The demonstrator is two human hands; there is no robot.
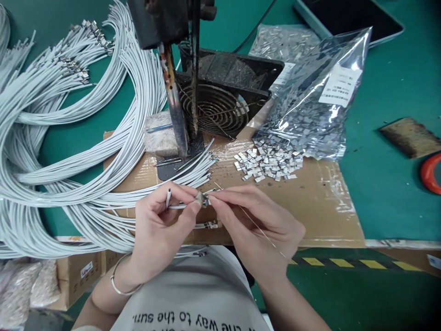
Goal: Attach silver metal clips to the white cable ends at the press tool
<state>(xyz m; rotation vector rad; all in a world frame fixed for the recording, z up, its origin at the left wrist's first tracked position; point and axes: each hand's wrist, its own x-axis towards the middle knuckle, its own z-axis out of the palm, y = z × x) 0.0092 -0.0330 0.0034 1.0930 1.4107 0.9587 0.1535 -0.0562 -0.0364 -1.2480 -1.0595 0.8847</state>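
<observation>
My left hand (161, 230) is closed, thumb and forefinger pinching a small metal connector (201, 197). A white cable (168, 198) with a dark tip passes between its fingers. Against the same connector press the thumb and forefinger of my right hand (262, 225), also closed; the fingertips hide most of the piece. A thin wire (262, 233), like solder wire, runs through my right hand, its end sticking up beyond the fingertips. Just behind my hands lie the stripped ends of several white cables (203, 168). Below my left fingers, other cable ends carry metal connectors (211, 225).
Bundles of white cables (69, 193) cover the left side. A dark stand with a scorched metal rod (174, 96) rises ahead, beside a black fan (220, 101). Loose metal pieces (268, 161) spill from a clear bag (310, 110) onto cardboard (320, 202). A red ring-shaped object (430, 174) lies right.
</observation>
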